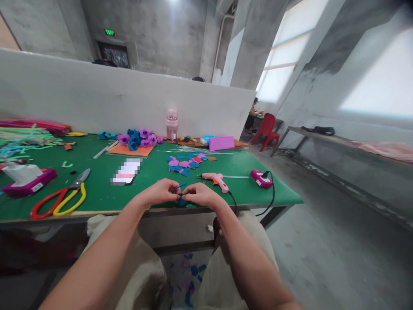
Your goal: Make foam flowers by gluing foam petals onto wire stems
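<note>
Close to the table's front edge, my left hand [163,191] and my right hand [200,194] meet with fingers pinched. Between the fingertips is a small dark-blue cut-out piece [182,200], gripped from both sides. A thin blue strip [181,186] sticks out above it by my left fingers; whether it joins the piece I cannot tell. Beyond the hands lie several loose blue and purple cut-outs [184,164]. Right of my right hand, a pink hot glue gun [217,178] rests on its side, its nozzle pointing left.
Scissors [72,189] and a blurred phone [127,171] lie left. Blue and purple flowers [137,140] sit on an orange sheet [129,149]. A pink bottle [172,125] stands by the white partition [129,94]. A purple power box [261,178] with a cable sits right.
</note>
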The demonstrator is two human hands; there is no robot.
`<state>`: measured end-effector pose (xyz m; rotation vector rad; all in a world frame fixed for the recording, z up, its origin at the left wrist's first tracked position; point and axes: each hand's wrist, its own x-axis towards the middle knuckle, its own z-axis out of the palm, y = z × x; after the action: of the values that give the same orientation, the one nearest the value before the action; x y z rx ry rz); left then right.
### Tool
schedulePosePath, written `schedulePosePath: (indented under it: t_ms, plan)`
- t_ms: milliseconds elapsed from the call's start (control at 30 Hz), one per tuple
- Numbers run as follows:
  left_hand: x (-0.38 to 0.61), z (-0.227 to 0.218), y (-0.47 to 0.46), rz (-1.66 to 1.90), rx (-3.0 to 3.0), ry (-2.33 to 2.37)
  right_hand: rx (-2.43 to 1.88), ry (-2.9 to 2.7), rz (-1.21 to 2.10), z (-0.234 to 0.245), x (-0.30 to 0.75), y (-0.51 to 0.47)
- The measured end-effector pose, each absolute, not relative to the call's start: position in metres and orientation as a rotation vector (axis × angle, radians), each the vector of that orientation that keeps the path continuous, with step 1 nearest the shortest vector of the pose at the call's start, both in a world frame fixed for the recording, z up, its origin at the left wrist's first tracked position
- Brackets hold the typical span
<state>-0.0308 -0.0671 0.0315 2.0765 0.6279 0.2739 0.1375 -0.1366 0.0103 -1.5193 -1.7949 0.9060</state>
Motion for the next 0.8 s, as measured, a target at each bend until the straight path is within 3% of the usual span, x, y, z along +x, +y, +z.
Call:
schedulePosePath:
  t_ms: [267, 533, 800]
  plan:
    - [-0.026, 0.032, -0.072, 0.234, 1.985, 0.632, -1.555, -1.645, 0.886, 0.007, 0.133, -0.149]
    - [-0.028, 0.043, -0.079, 0.667, 1.672, 0.774, -1.403, -1.036, 0.631, 0.017, 0.155, -0.137]
    - [-0.007, 0.035, -0.099, 0.848, 1.727, 0.645, -1.320, -0.855, 0.562, 0.021, 0.160, -0.129]
